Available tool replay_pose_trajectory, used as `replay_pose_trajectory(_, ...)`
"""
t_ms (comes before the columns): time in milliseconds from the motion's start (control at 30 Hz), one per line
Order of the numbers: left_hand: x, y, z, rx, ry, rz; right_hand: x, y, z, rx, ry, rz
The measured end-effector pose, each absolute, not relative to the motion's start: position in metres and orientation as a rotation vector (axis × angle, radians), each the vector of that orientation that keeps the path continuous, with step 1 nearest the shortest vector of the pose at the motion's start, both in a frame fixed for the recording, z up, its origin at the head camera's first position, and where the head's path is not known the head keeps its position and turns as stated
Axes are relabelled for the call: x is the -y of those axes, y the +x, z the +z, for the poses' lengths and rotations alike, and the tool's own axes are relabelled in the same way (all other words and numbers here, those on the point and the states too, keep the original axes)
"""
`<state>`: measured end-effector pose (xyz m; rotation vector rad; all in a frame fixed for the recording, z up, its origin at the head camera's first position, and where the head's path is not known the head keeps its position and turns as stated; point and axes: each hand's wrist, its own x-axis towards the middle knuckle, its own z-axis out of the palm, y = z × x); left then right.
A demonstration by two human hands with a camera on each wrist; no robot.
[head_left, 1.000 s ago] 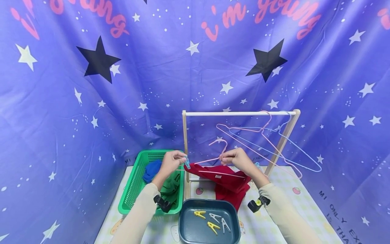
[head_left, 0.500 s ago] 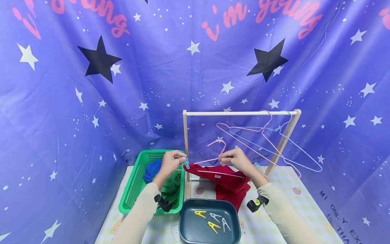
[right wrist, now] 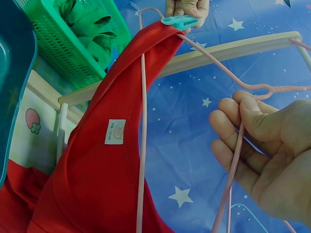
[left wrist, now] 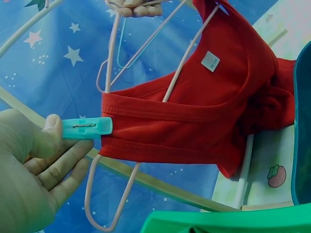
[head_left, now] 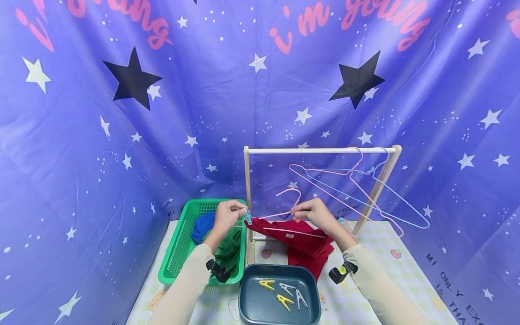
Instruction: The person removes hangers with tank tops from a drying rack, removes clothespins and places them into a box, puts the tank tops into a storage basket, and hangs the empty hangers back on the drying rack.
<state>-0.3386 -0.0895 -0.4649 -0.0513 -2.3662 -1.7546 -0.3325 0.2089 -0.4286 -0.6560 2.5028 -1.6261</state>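
My left hand [head_left: 227, 218] pinches a turquoise clothespin [left wrist: 90, 126] between thumb and fingers. The clothespin sits on the strap of a red tank top [left wrist: 218, 104], at one end of a pink hanger [right wrist: 142, 126]. With thumb and fingertips, my right hand [head_left: 316, 212] holds that hanger just below its hook. A white label [right wrist: 115, 132] shows on the red fabric, which sags below the hanger to the table. Beside my right wrist, a small light-blue piece [head_left: 342, 220] shows; its kind cannot be told.
A wooden rack [head_left: 247, 180] stands behind, with a pink hanger [head_left: 321, 186] and a blue hanger [head_left: 406, 205] on its rail's right end. At left, a green basket [head_left: 170, 257] holds blue and green clothes. A dark tray [head_left: 253, 311] in front contains several yellow and grey clothespins [head_left: 284, 301].
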Motion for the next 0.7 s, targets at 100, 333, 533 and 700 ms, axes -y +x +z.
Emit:
replay_pose_trajectory(100,0.0889,-0.3382,-0.4644,2.352,-0.043,-1.757,-0.2099,-0.3314,-0.4287,-2.506,-0.655,-1.621)
replay_pose_trajectory(333,0.0897,-0.3372,-0.4601,2.307,-0.003,-1.747,-0.2122,-0.3327,-0.4317,-2.525,-0.644,-1.608)
replay_pose_trajectory(533,0.0915,-0.3372,-0.4591,2.263,0.008,-1.746,-0.2134,-0.3335,-0.4344,-2.518,-0.646,-1.635)
replay_pose_trajectory(700,0.0926,-0.3370,-0.4590,2.257,0.013,-1.753,-0.2138,-0.3342,-0.4365,-2.509,-0.651,-1.647)
